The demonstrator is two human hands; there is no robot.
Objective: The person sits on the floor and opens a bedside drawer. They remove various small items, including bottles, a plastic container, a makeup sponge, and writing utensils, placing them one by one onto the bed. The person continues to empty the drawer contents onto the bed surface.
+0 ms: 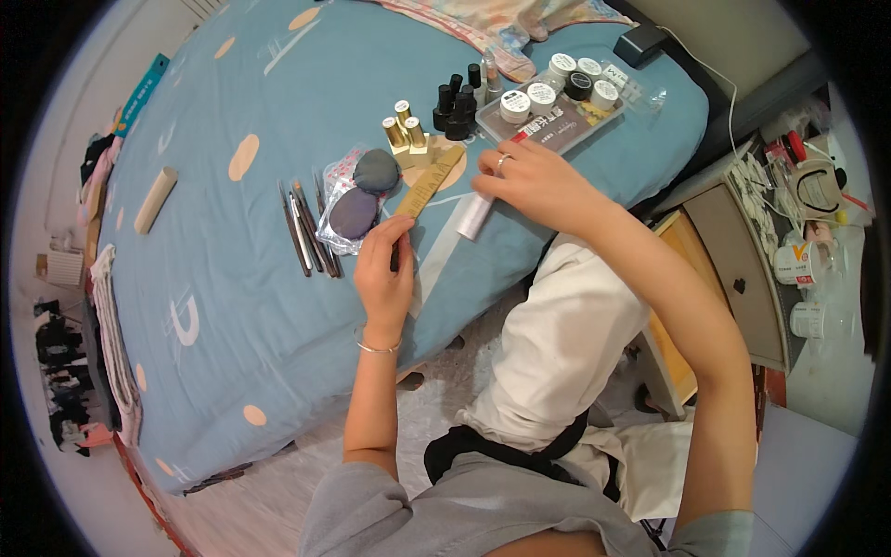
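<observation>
My left hand has its fingertips at the near end of a gold nail file, which slants away across the blue bedspread. Something dark shows between the thumb and fingers, too hidden to name. My right hand, with a ring on one finger, grips the upper end of a pale pink, shiny cylinder. Beyond the file stand several gold-capped bottles. Left of it, two dark round pads rest on clear plastic packaging, beside several slim brushes.
Black-capped bottles cluster by a clear plastic case topped with small lidded jars. A cream cylinder lies far left on the bed. At the right, a cabinet with an open drawer stands near my knee.
</observation>
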